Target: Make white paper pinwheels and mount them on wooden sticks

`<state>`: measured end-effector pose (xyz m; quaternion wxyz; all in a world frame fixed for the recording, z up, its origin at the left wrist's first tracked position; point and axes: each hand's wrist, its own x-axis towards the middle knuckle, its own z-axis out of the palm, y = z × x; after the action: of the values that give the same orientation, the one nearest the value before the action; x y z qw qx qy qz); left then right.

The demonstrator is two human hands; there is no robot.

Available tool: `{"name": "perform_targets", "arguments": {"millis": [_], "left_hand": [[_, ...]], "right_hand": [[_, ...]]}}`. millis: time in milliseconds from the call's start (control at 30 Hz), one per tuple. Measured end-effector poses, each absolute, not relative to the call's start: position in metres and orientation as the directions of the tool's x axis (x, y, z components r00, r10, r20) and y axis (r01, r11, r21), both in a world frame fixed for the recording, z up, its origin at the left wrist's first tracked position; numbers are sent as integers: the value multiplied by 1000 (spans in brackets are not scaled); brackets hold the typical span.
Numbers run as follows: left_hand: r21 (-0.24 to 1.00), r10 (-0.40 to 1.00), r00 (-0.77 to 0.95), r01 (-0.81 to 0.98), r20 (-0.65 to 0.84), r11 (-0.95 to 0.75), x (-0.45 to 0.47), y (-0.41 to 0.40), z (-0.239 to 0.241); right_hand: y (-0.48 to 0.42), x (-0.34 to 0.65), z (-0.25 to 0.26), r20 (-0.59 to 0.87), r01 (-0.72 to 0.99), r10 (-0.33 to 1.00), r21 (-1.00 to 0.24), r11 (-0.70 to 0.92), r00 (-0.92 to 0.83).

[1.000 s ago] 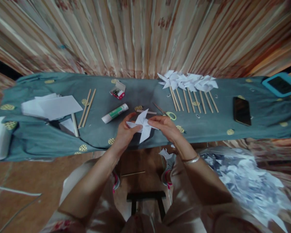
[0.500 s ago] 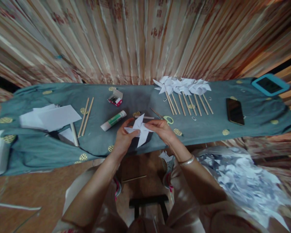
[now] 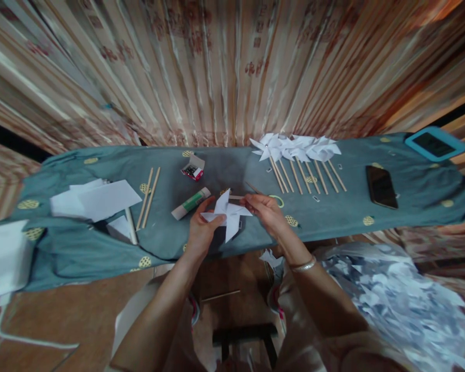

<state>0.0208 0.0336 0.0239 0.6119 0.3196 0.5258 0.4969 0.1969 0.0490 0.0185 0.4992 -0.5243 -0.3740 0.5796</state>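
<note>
A white folded-paper pinwheel (image 3: 231, 216) is held over the near part of the table by my left hand (image 3: 202, 230), its thumb pressed on the left side of the paper. Just right of it, my right hand (image 3: 266, 211) has its thumb and fingers pinched together. They cover the right end of a thin pale strip (image 3: 236, 197) behind the pinwheel; whether they grip it I cannot tell. Beyond my right hand lie scissors with a light green handle (image 3: 279, 200), partly covered. A glue stick (image 3: 190, 203) lies beyond my left hand.
A small open box of pins (image 3: 194, 168) stands behind the glue stick. Finished pinwheels on sticks (image 3: 300, 150) lie back right, with a phone (image 3: 382, 186) beside them. Paper sheets (image 3: 104, 199) and two wooden sticks (image 3: 151, 199) lie left. A bag of paper pinwheels (image 3: 395, 294) stands lower right.
My right hand has come off the pinwheel's right side and moved slightly away from me, to the strip's right end. My left hand still holds the pinwheel. The whole view has shifted a little.
</note>
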Motion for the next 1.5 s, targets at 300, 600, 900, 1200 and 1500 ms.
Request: {"name": "perform_targets", "arguments": {"millis": [300, 600, 900, 1200, 1500], "left_hand": [[928, 956, -104, -288, -275, 236, 6, 36, 25], [925, 953, -134, -312, -271, 219, -11, 34, 34], [917, 946, -214, -368, -243, 152, -30, 36, 34], [893, 925, -324, -449, -195, 31, -51, 38, 49], [921, 919, -354, -388, -171, 22, -57, 39, 49]], "right_hand": [[53, 182, 10, -206, -246, 972, -953, -174, 113], [59, 163, 6, -150, -172, 978, -977, -125, 143], [70, 142, 15, -105, -62, 989, -993, -99, 108], [102, 108, 33, 142, 162, 989, -976, 145, -30], [141, 89, 48, 330, 698, 920, -609, 378, -210]]}}
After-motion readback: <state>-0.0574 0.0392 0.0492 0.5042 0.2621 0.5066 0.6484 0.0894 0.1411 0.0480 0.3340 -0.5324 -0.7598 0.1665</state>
